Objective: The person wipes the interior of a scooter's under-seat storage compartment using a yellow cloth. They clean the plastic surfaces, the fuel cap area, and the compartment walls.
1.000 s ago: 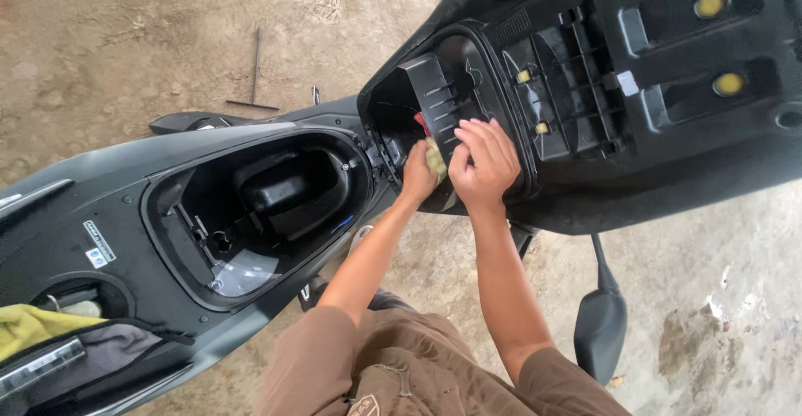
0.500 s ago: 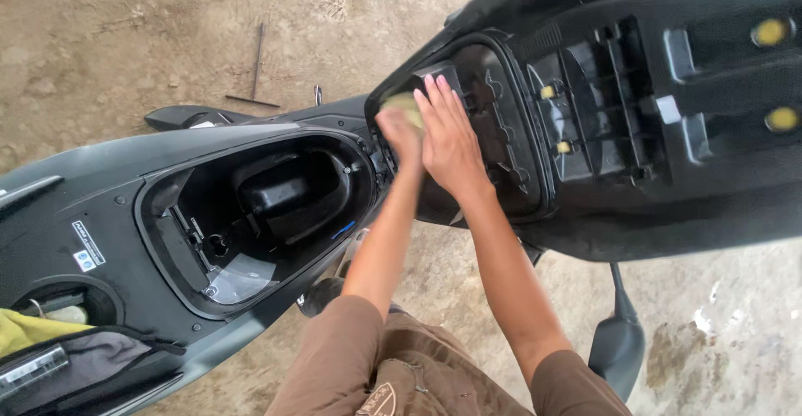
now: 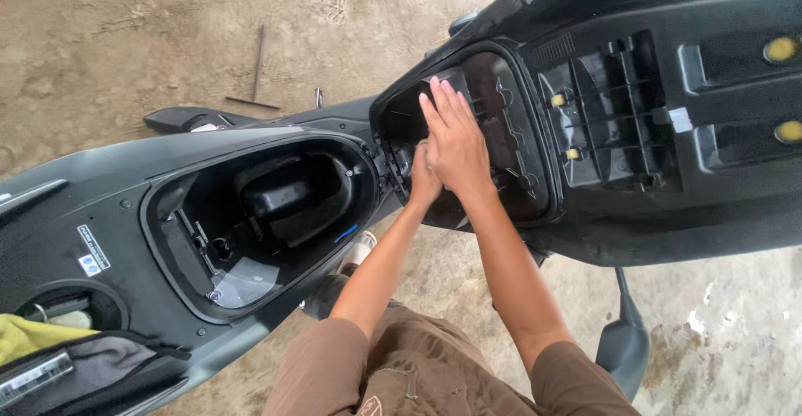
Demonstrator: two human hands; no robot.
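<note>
Near left corner: open bag (image 3: 75, 370) with yellow cloth (image 3: 25, 337) and grey fabric spilling out, sitting on the scooter's footboard area, well apart from the hands. Next right, the scooter body (image 3: 75, 195) with its storage bucket (image 3: 259, 215) exposed, since the seat is tipped up; a clear plastic sheet (image 3: 242, 278) lies in the bucket's near end. Far left on the concrete floor (image 3: 125, 32), a thin T-shaped metal tool (image 3: 253, 69) lies flat, out of reach.

Centre: left hand (image 3: 423, 178) is mostly hidden behind the right one, pushed up against the seat's underside near the hinge; its grip cannot be told. Right hand (image 3: 455, 140) lies flat, fingers straight and pressed together, palm against the recessed pocket (image 3: 510, 144) in the underside of the raised seat (image 3: 668, 124), holding nothing visible. Flat palm reads as pressing or bracing something into that pocket.

Right: ribbed black seat base with yellow rubber bumpers (image 3: 781, 48), facing the camera because the seat stands hinged open. Near right, a mirror (image 3: 622, 345) hangs low.
</note>
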